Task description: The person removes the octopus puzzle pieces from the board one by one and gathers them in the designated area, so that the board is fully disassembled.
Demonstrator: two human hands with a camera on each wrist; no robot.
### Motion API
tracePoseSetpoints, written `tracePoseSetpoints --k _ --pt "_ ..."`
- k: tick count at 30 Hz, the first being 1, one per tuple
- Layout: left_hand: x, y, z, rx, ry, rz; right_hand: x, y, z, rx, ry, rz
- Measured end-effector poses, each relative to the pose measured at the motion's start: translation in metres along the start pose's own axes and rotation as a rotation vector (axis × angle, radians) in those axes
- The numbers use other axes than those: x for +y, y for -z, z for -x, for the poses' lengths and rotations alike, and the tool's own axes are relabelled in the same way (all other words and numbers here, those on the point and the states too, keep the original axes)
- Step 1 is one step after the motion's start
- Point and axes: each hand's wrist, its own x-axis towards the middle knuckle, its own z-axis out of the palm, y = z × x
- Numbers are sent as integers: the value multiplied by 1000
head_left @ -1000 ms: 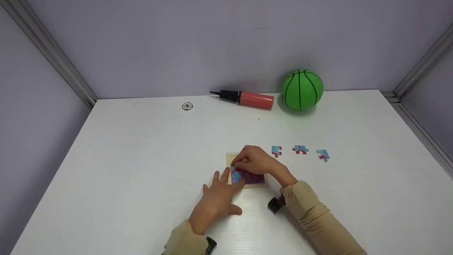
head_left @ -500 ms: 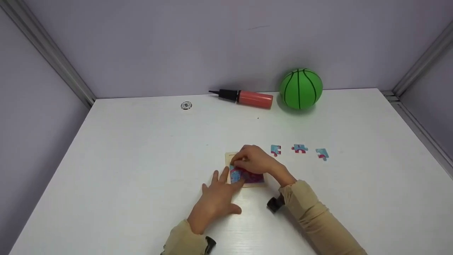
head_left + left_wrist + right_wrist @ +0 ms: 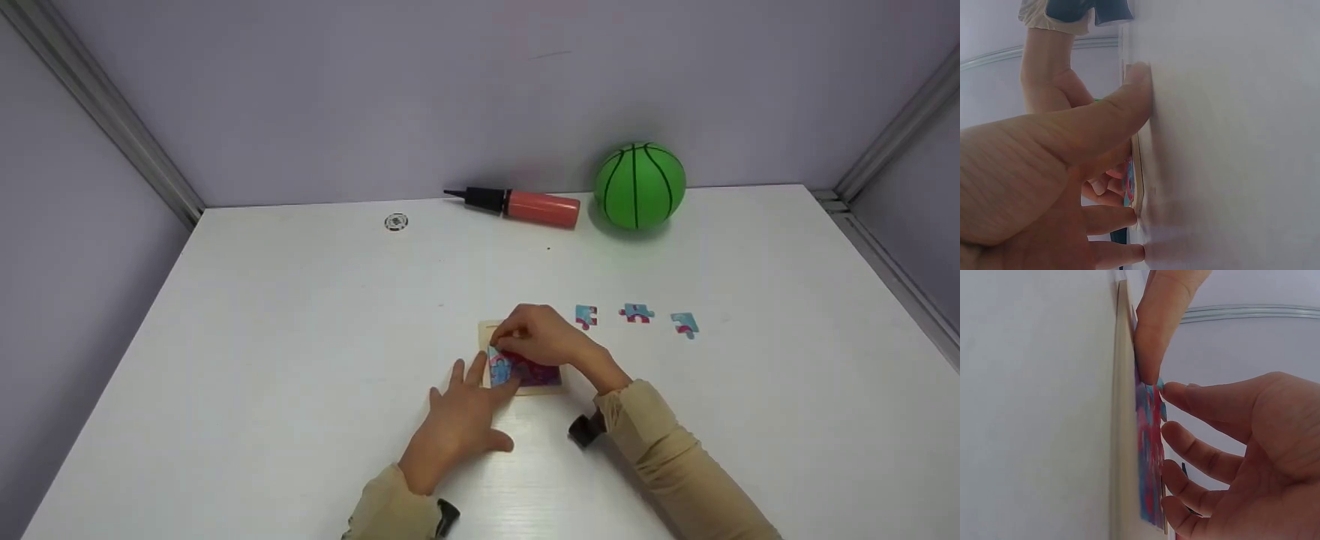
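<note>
The biggest thing here is the white table [image 3: 285,337], and at its back sit a green ball [image 3: 640,187] and a red and black pump [image 3: 525,206], well apart from the work. Next come two hands. The left hand [image 3: 459,420] has its fingers spread out and grabs nothing; one fingertip rests on the puzzle picture and another touches the left side of the frame. The right hand [image 3: 541,335] has its thumb and a finger bent down at the upper left of the picture, where they seem to pinch a blue piece. Under the hands is the thin wooden frame [image 3: 534,391], lying flat. It looks light and stiff, so it might slide if bumped, and its bare rim is the best place to hold it down. The puzzle picture [image 3: 551,376] sits inside the frame, though the right hand hides some of it. Three loose pieces [image 3: 584,314] [image 3: 637,310] [image 3: 689,321] lie flat in a row to the right of the frame's top. They look thin, hard and very light, and maybe a bit slippery. Lying so flat, they are best picked up by two side edges, since the little knobs could bend or chip. Smallest is the pinched blue piece [image 3: 1163,412]; its sides are good to hold, and a soft push should be plenty.
</note>
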Motion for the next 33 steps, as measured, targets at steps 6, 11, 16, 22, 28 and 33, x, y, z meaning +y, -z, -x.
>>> tracePoseSetpoints --k 6,11,16,22,28,33 --pt "0 0 0 -5 3 1 -1 0 1 22 25 12" --pt "1 1 0 -14 7 15 -1 0 1 21 1 -3" --pt "0 1 1 -5 1 21 -3 1 0 18 4 -17" --pt "0 1 1 -7 6 20 -3 1 -1 -8 6 -48" --pt "-1 1 2 -1 4 39 -3 -2 -1 -25 6 -72" --pt "-1 0 1 -6 4 43 -2 -3 -1 -28 -11 -109"
